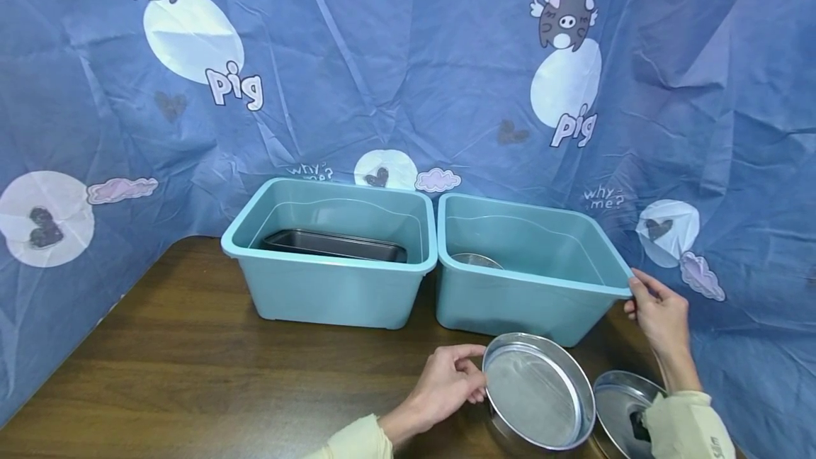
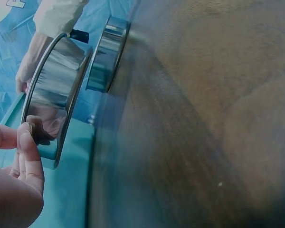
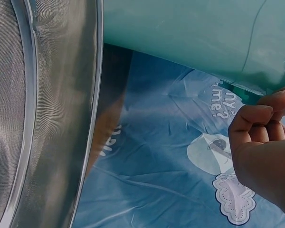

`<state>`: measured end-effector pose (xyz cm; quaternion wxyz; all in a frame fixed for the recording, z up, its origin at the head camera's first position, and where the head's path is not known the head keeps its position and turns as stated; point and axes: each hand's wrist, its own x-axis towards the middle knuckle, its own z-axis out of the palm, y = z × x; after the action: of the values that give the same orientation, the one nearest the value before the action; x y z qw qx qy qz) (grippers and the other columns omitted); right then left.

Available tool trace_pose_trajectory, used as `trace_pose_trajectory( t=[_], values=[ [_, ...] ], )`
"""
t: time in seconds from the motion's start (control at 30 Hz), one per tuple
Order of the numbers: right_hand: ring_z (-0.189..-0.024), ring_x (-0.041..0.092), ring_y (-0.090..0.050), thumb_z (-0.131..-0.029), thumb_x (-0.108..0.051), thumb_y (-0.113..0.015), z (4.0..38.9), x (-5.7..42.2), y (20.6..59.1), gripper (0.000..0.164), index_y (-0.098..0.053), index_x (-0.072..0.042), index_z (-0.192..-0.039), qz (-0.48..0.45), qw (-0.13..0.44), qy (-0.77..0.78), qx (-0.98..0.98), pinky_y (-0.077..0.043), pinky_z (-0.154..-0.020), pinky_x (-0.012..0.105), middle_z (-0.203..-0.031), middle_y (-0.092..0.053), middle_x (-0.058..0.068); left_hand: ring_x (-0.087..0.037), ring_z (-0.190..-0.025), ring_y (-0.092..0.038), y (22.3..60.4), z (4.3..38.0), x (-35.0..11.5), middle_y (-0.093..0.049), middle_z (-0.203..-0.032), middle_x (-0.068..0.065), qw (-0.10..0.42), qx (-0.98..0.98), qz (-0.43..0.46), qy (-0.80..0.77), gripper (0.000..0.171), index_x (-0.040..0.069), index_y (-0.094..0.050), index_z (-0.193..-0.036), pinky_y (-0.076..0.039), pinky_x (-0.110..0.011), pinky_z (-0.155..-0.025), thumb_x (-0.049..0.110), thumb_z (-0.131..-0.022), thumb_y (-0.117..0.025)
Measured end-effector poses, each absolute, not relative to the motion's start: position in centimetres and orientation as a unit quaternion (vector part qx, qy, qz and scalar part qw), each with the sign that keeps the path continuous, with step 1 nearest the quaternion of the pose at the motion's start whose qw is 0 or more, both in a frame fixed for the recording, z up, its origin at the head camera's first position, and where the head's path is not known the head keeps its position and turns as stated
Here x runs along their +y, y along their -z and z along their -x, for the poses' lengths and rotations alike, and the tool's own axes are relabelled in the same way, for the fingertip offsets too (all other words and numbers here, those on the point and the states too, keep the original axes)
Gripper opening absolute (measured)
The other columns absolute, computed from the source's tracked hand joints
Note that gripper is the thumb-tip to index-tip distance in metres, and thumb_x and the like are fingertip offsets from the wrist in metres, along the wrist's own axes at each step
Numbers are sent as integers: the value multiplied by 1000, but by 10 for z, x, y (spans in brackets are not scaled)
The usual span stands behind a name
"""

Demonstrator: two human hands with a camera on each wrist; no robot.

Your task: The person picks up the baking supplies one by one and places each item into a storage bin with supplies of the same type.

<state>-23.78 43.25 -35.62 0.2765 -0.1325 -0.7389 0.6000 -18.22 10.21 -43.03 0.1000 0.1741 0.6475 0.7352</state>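
Note:
My left hand pinches the rim of a round steel sieve with fine mesh, at the left side of the sieve. In the left wrist view, thumb and fingers meet on the edge of this shiny sieve, which is tilted and held above the table. My right hand grips the right front corner of the rim of the right teal bin. The right wrist view has curled fingers at that bin's edge. Part of a round metal object shows inside this bin.
A second round metal sieve lies on the table under my right forearm, partly hidden. To the left stands another teal bin, holding a dark rectangular pan. Behind the brown table hangs a blue printed cloth.

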Motion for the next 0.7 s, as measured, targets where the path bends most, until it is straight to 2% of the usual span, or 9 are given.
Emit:
trace_pose_trajectory(
  t=[0.1, 0.17, 0.2, 0.27, 0.33, 0.4, 0.5, 0.7],
  values=[
    [-43, 2, -53, -103, -13, -62, 239, 432, 356, 12, -70, -19, -110, 134, 275, -598, -741, -43, -43, 14, -52, -58, -5, -10, -56, -59, 428, 183, 100, -62, -66, -2, 100, 648, -174, -735, 45, -9, -68, -125, -51, -16, -54, -15, -80, -62],
    [-43, 2, -53, -103, -14, -62, 239, 431, 356, 16, -68, -11, -118, 136, 273, -596, -743, -43, -43, 15, -52, -59, -5, -10, -56, -59, 426, 184, 99, -63, -66, -2, 99, 650, -173, -733, 45, -8, -68, -125, -51, -16, -54, -15, -80, -62],
    [-43, 2, -53, -103, -14, -62, 239, 431, 356, 16, -68, -12, -118, 138, 273, -595, -743, -43, -43, 15, -52, -59, -5, -10, -55, -59, 425, 184, 99, -63, -66, -2, 98, 651, -173, -732, 46, -8, -69, -125, -51, -17, -54, -15, -80, -62],
    [-43, 3, -53, -103, -14, -63, 238, 431, 356, 15, -70, -13, -116, 140, 272, -597, -741, -44, -43, 15, -52, -59, -5, -10, -55, -60, 424, 185, 98, -63, -66, -2, 97, 652, -172, -732, 45, -7, -69, -125, -51, -17, -54, -15, -81, -63],
    [-44, 3, -53, -103, -14, -63, 237, 432, 357, 12, -72, -21, -108, 135, 272, -601, -740, -44, -43, 15, -53, -59, -4, -10, -55, -59, 424, 185, 98, -63, -66, -1, 99, 652, -170, -732, 45, -6, -70, -125, -51, -17, -53, -14, -81, -64],
    [-44, 3, -53, -103, -14, -63, 235, 433, 357, 19, -71, -31, -98, 129, 273, -601, -740, -44, -43, 15, -53, -59, -5, -11, -55, -59, 424, 186, 98, -62, -66, -2, 102, 650, -170, -734, 45, -6, -70, -125, -51, -17, -53, -14, -82, -65],
    [-44, 3, -54, -103, -13, -63, 233, 434, 357, 25, -69, -36, -93, 115, 273, -606, -738, -44, -44, 15, -54, -59, -5, -11, -56, -59, 421, 186, 97, -63, -67, -2, 108, 648, -172, -734, 44, -6, -69, -126, -51, -17, -53, -14, -83, -65],
    [-45, 3, -55, -103, -11, -62, 234, 432, 357, 27, -69, -35, -92, 120, 270, -616, -730, -45, -44, 14, -54, -60, -4, -11, -58, -60, 410, 188, 90, -64, -69, -3, 106, 650, -186, -729, 44, -7, -67, -128, -53, -18, -55, -13, -85, -65]
  ],
)
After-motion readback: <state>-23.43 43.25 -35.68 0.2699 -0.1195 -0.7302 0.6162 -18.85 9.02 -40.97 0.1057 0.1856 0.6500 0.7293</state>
